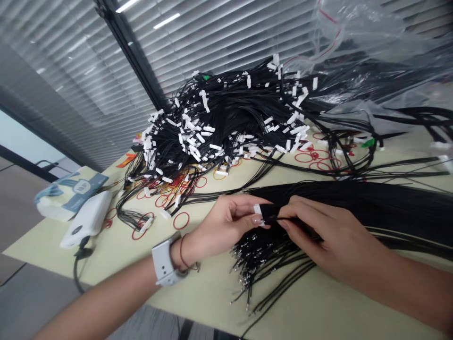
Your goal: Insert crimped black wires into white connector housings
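Between the thumb and fingers of my left hand (230,222) is a small white connector (261,213) with black wires running out of it to the right. My right hand (318,226) pinches a thin black wire (276,219) close beside that connector. Under and beside both hands lies a thick bundle of loose black wires (396,212). Their bare ends with small metal terminals (247,264) fan out below my left hand. My right fingers partly hide the point where wire and connector meet.
A big heap of black cables with white connectors (226,113) fills the back of the yellow table (116,257). Red rubber bands (181,220) lie scattered around. At left are a white power bank (87,219) and a tissue pack (71,191). Clear plastic bags (357,38) stand at back right.
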Tool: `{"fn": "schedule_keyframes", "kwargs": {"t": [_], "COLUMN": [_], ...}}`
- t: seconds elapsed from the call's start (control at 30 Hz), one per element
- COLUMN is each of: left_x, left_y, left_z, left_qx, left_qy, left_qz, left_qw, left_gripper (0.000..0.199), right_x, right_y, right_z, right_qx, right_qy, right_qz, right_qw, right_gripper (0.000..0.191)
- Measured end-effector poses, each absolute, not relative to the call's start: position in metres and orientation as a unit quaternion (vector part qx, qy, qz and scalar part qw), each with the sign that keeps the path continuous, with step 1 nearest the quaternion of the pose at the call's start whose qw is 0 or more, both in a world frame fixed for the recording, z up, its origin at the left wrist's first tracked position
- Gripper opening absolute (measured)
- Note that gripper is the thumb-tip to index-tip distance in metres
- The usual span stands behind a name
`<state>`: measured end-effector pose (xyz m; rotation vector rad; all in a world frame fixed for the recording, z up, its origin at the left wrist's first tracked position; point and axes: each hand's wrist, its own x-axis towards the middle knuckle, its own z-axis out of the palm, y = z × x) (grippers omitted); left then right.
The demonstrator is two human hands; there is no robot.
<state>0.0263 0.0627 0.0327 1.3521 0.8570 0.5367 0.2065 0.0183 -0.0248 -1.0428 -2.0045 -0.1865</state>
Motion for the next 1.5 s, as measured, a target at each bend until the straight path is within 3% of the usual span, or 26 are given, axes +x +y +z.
{"fn": "schedule_keyframes", "kwargs": {"t": [0.27,0.8,1.2,1.5], "left_x": [0.032,0.029,0.028,0.025], "left_y": [0.061,0.064,0.067,0.076], "left_z": [0.030,0.029,0.035,0.031], "left_qx": [0.626,0.548,0.625,0.626], "left_qy": [0.393,0.355,0.391,0.417], "left_qz": [0.225,0.251,0.245,0.249], "left_qw": [0.634,0.715,0.630,0.610], "left_gripper": [0.023,0.018,0.017,0.022], "right_x": [0.201,0.201,0.206,0.216], "right_y": [0.016,0.018,0.022,0.026], "right_z": [-0.024,-0.018,-0.012,-0.012], "right_qx": [-0.413,-0.406,-0.408,-0.393], "right_qy": [-0.801,-0.791,-0.768,-0.775], "right_qz": [-0.084,-0.048,-0.001,-0.131], "right_qw": [0.426,0.455,0.494,0.477], "right_gripper": [0.008,0.012,0.011,0.018]}}
